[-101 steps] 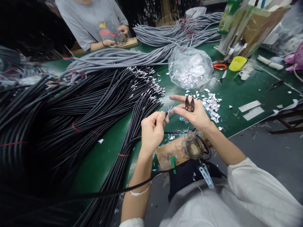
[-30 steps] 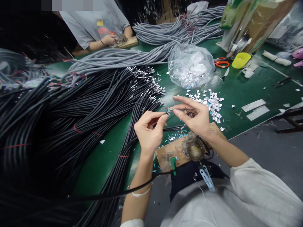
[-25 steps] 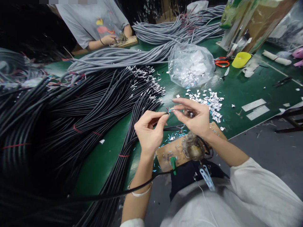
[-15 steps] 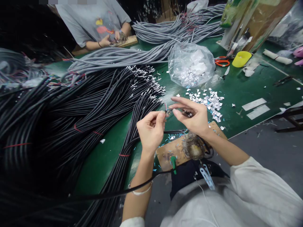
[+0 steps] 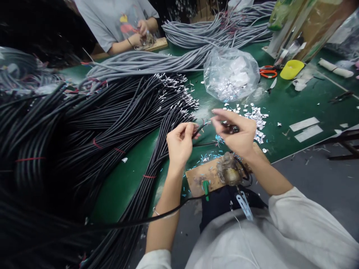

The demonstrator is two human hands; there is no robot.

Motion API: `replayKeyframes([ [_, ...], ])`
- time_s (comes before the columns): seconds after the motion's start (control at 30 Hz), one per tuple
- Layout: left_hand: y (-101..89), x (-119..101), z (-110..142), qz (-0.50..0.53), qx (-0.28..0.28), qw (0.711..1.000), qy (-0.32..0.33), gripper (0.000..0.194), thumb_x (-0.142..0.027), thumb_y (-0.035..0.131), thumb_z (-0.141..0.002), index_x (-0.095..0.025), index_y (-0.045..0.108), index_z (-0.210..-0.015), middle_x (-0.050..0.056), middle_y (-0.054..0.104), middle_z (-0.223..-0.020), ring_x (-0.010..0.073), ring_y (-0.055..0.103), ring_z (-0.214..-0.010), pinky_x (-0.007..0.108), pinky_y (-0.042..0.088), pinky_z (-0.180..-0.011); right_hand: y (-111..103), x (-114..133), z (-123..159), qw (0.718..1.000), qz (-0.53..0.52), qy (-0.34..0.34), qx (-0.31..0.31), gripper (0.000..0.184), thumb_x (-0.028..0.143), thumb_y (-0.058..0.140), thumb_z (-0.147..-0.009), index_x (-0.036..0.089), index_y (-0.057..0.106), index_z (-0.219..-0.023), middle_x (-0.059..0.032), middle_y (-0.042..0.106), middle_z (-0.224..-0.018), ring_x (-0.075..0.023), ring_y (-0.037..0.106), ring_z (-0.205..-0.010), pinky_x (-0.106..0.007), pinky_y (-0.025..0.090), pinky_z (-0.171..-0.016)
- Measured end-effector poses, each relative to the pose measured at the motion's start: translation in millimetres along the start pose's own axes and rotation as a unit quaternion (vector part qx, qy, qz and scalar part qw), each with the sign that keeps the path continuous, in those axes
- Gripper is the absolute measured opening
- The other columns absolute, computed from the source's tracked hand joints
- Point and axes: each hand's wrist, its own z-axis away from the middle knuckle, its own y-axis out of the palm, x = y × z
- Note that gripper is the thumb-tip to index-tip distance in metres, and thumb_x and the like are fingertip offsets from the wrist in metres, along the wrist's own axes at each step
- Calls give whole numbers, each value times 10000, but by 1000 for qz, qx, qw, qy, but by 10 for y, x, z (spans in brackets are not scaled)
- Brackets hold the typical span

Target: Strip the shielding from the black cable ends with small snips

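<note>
Black cables [image 5: 117, 112] fill the left of the table [image 5: 295, 106]; beside them the left hand [image 5: 179, 144] pinches 1 cable [image 5: 200, 129], which slants up to the right, its coloured wires [image 5: 206, 122] bared at the tip. Beyond lies a clear bag [image 5: 218, 61], and near the wires the right hand [image 5: 241, 136] is loosely cupped round a dark, blurred tool [image 5: 233, 129], with foil scraps [image 5: 257, 116], scissors [image 5: 268, 71] and 2 white strips [image 5: 304, 124] further right

The left hand [image 5: 180, 145] pinches a slim black cable [image 5: 200, 129] with splayed coloured wires [image 5: 206, 122]; the right hand [image 5: 242, 136], holding a dark blurred tool [image 5: 233, 129], is just beside. Bundled black cables [image 5: 120, 112] and a clear plastic bag [image 5: 214, 63] of silvery scraps [image 5: 226, 87] occupy the green tabletop [image 5: 297, 106].
</note>
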Motion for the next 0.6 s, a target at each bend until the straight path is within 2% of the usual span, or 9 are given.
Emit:
replayKeyframes([
  [0.07, -55, 103, -56, -102, 12, 995, -1, 219, -342, 564, -827, -167, 692, -799, 45, 686, -765, 139, 632, -690, 264, 509, -656, -17, -22, -43, 999, 7, 18, -43, 145, 247, 597, -804, 219, 681, -919, 8, 694, -797, -116, 630, -649, -261, 499, -585],
  [0.13, -123, 211, -103, -216, -19, 976, 12, 158, -281, 599, -789, -167, 698, -838, 62, 693, -829, 174, 639, -750, 312, 511, -724, -22, -47, -76, 999, 32, 17, -39, 91, 280, 614, -798, 202, 647, -766, 14, 642, -706, -102, 561, -593, -257, 444, -551],
  [0.2, -173, 312, -135, -312, -28, 950, 18, 156, -234, 618, -757, -168, 692, -877, 78, 686, -876, 206, 631, -793, 369, 498, -799, -22, -73, -96, 998, 62, 8, -13, 173, 296, 626, -788, 192, 579, -658, 19, 577, -650, -95, 501, -575, -256, 397, -538],
  [0.3, -172, 425, -156, -426, 16, 904, 5, 237, -191, 606, -749, -157, 669, -975, 129, 655, -1009, 273, 589, -949, 433, 456, -879, -26, -110, -115, 997, 77, 11, -9, 240, 317, 592, -817, 190, 518, -627, 19, 501, -636, -94, 447, -577, -257, 358, -539],
  [0.4, -107, 473, -161, -476, 34, 879, -3, 330, -146, 558, -765, -145, 611, -1090, 154, 621, -1062, 303, 531, -1036, 446, 435, -888, -30, -141, -129, 997, 66, 21, -21, 268, 346, 572, -834, 192, 502, -627, 22, 462, -621, -94, 417, -568, -256, 335, -532],
  [0.5, -64, 478, -169, -489, 5, 872, 0, 382, -144, 550, -765, -147, 562, -1146, 167, 584, -1086, 316, 490, -1067, 453, 426, -875, -22, -159, -135, 998, 67, 16, 13, 260, 345, 587, -819, 191, 509, -625, 25, 471, -614, -96, 427, -575, -254, 331, -534],
  [0.6, -76, 489, -192, -515, 3, 857, -5, 247, -203, 561, -769, -136, 613, -1001, 180, 589, -1019, 349, 485, -1051, 485, 417, -845, -11, -171, -132, 996, 76, 8, 47, 222, 307, 606, -796, 187, 526, -627, 27, 493, -616, -97, 452, -589, -250, 339, -543],
])
